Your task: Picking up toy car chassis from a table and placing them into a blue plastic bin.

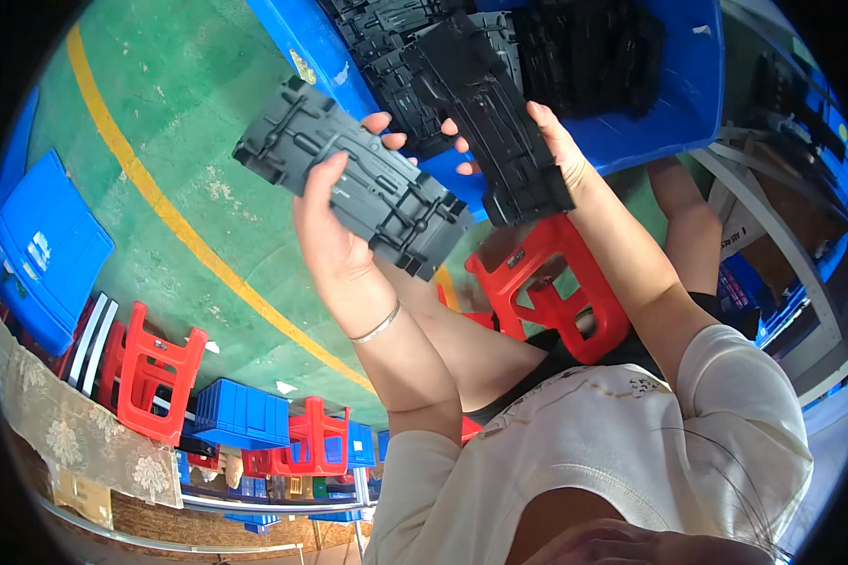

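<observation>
My left hand (328,221) grips a dark grey moulded plastic chassis plate (349,179), which looks like the underside of a toy car. Its thumb lies on the ribbed face and its fingertips curl over the far edge. In my right hand (561,151) is a black chassis plate (490,113) of similar long shape, held tilted at its side between thumb and fingers. The two plates are close together, above the near edge of a large blue bin (669,137). Several more black chassis plates (589,56) lie heaped inside that bin.
A red plastic stool (584,301) stands by my legs, below the bin. Metal frame bars (773,226) rise at the right. On the green floor (179,122) runs a curved-looking yellow line (151,184). Blue crates (47,245) and more red stools (160,372) stand at the left.
</observation>
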Motion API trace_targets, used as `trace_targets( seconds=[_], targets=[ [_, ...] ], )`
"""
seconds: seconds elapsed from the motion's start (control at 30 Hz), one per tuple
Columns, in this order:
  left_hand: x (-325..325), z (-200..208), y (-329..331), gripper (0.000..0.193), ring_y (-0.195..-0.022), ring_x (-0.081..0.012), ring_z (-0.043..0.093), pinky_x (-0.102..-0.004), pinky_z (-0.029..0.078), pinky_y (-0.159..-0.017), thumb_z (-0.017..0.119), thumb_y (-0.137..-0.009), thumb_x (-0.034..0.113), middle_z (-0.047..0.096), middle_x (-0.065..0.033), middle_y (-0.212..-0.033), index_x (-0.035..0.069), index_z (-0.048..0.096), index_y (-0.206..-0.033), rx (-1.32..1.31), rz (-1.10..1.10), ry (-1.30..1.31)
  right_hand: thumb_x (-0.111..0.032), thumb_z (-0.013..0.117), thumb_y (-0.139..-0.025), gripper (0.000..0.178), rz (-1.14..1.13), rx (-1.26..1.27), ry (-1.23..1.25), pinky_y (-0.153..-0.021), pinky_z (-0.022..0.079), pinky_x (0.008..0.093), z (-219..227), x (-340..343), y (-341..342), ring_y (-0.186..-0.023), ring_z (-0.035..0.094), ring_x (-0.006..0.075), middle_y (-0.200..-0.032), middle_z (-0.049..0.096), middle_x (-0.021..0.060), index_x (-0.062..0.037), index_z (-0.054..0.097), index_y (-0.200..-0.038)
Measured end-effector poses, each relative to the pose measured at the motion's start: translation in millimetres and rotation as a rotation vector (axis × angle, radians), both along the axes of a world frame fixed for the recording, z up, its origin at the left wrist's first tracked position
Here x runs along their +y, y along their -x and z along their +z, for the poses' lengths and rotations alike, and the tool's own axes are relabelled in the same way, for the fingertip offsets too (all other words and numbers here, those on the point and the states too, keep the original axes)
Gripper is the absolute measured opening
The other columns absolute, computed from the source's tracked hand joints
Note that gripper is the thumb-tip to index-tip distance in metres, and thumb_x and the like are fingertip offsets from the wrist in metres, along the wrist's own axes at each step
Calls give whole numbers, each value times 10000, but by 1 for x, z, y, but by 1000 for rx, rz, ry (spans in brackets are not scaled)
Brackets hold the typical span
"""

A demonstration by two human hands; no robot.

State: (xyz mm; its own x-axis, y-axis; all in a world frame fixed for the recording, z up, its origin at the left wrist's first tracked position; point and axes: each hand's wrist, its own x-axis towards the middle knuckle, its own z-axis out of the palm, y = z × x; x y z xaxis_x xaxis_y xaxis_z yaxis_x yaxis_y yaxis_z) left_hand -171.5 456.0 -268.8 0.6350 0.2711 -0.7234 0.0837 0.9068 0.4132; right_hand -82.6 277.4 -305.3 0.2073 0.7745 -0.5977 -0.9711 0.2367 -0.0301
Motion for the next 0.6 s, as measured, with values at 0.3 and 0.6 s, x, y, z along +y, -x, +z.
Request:
trace_targets(
  seconds=[0.3,0.6],
  targets=[
    [-21,-9,-16,411,-870,-150,481,-256,373,-773,522,-766,282,508,-83,-978,-17,439,-1035,212,-290,-225,-205,715,-569,715,329,-1023,623,-777,368,242,24,31,5,-886,433,141,-935,383,61,-48,316,-1141],
    [-27,-11,-20,392,-860,-131,460,-253,355,-772,527,-765,282,504,-76,-965,-28,466,-997,165,-257,-243,-115,610,-691,529,365,-1106,711,-750,376,212,25,26,11,-858,428,113,-902,382,38,-39,327,-1131]
  ],
)
